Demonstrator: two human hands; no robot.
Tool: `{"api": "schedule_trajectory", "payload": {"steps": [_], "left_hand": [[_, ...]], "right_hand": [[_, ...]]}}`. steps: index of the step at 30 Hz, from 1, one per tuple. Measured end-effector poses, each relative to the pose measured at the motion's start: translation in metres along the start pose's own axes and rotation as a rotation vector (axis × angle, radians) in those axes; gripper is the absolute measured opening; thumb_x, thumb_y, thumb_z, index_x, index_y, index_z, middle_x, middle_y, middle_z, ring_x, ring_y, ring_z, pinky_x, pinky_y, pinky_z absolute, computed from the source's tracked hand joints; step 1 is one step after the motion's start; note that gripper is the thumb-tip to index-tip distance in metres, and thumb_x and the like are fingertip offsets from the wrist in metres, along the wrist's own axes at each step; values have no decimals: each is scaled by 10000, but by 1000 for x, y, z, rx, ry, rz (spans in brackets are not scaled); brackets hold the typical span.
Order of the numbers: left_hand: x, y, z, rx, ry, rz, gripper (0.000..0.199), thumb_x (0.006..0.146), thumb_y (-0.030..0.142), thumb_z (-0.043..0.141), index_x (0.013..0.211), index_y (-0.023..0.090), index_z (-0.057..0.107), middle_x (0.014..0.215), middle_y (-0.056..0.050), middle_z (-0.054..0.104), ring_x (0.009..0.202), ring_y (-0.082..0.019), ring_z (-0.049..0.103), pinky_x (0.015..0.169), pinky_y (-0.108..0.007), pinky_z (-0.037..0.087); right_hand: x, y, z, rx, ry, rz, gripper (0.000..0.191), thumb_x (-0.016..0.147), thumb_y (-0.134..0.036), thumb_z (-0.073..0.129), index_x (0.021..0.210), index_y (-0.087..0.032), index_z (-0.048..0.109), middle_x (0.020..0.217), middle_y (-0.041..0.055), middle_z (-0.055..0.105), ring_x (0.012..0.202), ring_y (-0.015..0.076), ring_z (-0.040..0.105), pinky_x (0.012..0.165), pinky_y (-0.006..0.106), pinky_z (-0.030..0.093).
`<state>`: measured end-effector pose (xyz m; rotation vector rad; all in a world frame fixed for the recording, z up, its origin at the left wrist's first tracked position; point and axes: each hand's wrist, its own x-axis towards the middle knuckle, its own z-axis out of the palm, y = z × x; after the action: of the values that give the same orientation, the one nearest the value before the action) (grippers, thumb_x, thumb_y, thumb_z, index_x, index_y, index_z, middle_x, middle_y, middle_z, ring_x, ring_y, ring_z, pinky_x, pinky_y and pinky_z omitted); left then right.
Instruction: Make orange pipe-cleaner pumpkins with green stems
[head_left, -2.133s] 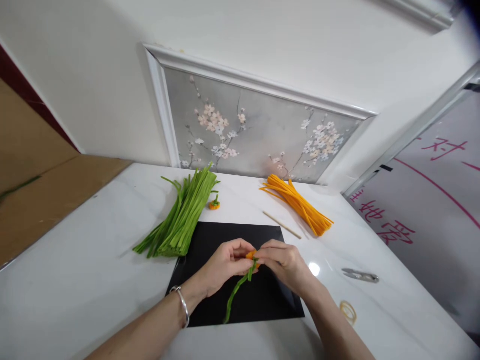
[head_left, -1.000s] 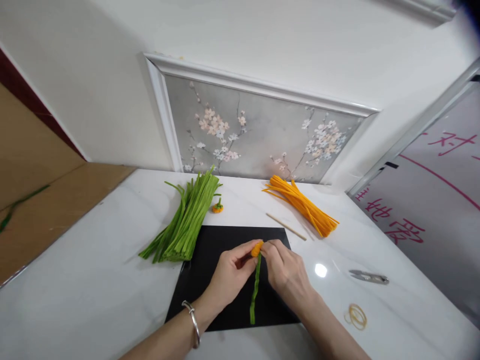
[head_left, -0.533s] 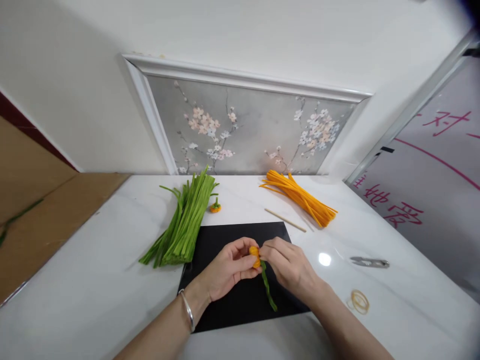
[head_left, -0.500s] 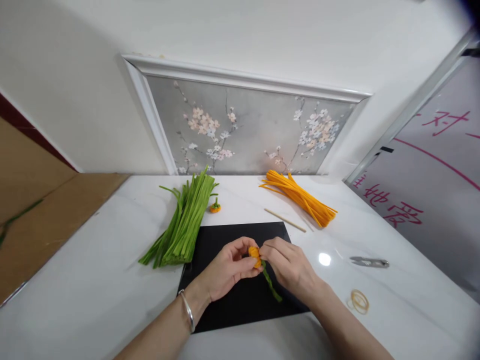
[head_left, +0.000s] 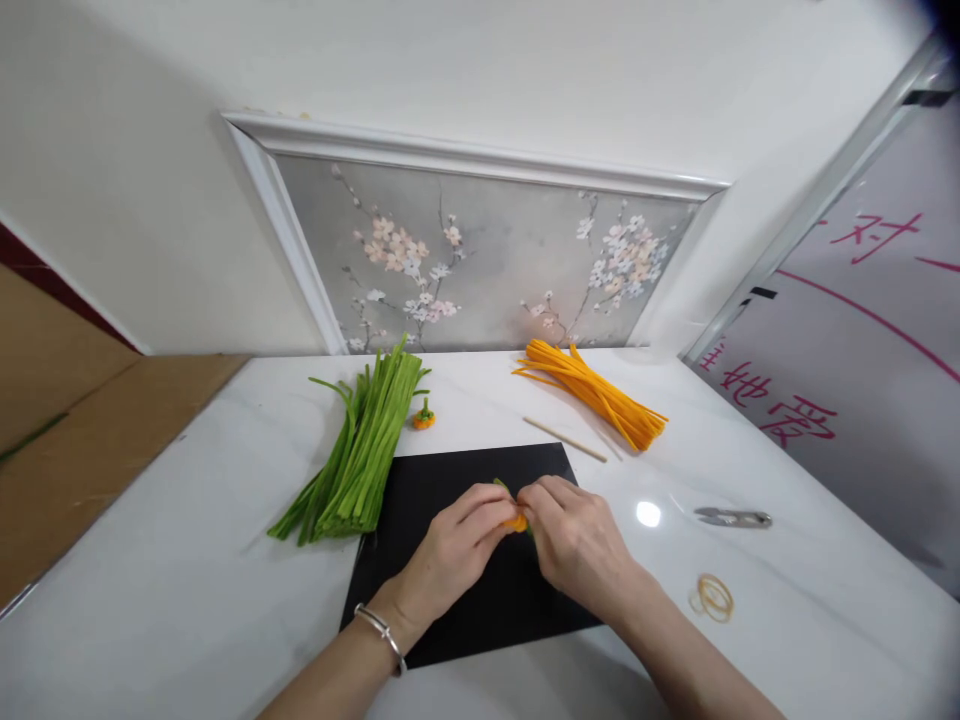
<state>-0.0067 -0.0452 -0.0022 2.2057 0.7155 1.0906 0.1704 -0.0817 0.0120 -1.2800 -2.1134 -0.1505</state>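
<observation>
open table between stick (head_left: 565, 440) and snips (head_left: 733, 517).

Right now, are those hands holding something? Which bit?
The left hand and right hand hold a small orange piece between their fingertips; fingers hide exactly where.

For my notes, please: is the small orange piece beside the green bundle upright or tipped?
Upright: the orange piece has its green stem pointing up.
</observation>
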Motion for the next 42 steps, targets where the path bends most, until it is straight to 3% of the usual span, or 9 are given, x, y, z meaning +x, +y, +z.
{"api": "schedule_trajectory", "payload": {"steps": [6,11,13,18,25,30,35,42], "left_hand": [[-2,3,-1,135,-26,116,246,877,71,529,976,242,677,1004,-61,676,909,-160,651,837,-248,531],[-3,2,-1,81,82,87,268,842,35,562,942,263,662,1021,-34,675,948,-158,653,870,-260,524],[-3,2,0,43,115,63,249,831,45,578,912,266,659,1000,-27,679,941,-164,659,866,-276,529],[-2,3,1,-32,187,-19,212,803,77,613,882,272,640,950,-20,689,884,-177,667,786,-286,543],[1,5,1,-1,141,34,252,799,42,611,908,266,644,935,-20,695,869,-168,667,789,-269,534],[0,6,0,51,103,92,274,797,10,581,905,252,651,980,-41,694,919,-179,661,847,-296,529],[-1,5,-3,52,66,89,269,807,31,588,947,250,658,980,-43,715,909,-182,675,828,-289,544],[1,2,0,18,77,53,235,802,59,623,954,238,633,940,-26,734,860,-166,702,793,-256,572]], "right_hand": [[2,-4,-9,130,-1,54,207,916,-113,400,845,-177,584,718,39,599,618,150,553,572,254,436],[8,8,-26,418,-8,94,169,917,-158,496,1055,-202,583,943,57,648,851,169,619,747,282,525],[10,13,-31,455,-3,102,169,925,-163,491,1050,-211,592,988,60,654,911,169,625,790,291,528],[11,17,-30,429,-84,40,162,910,-132,527,1029,-224,587,975,10,686,899,138,635,827,288,494],[13,15,-25,235,72,-197,207,928,-87,478,942,-218,638,924,10,705,878,154,617,782,330,403],[12,12,-22,147,71,-211,230,936,-82,436,836,-191,612,842,13,703,792,142,609,729,332,366],[11,12,-25,43,36,-256,250,953,-80,409,934,-215,618,928,13,705,829,145,599,736,342,338],[12,16,-23,109,45,-286,253,967,-87,379,877,-186,594,865,15,683,795,131,585,694,315,329]]}}
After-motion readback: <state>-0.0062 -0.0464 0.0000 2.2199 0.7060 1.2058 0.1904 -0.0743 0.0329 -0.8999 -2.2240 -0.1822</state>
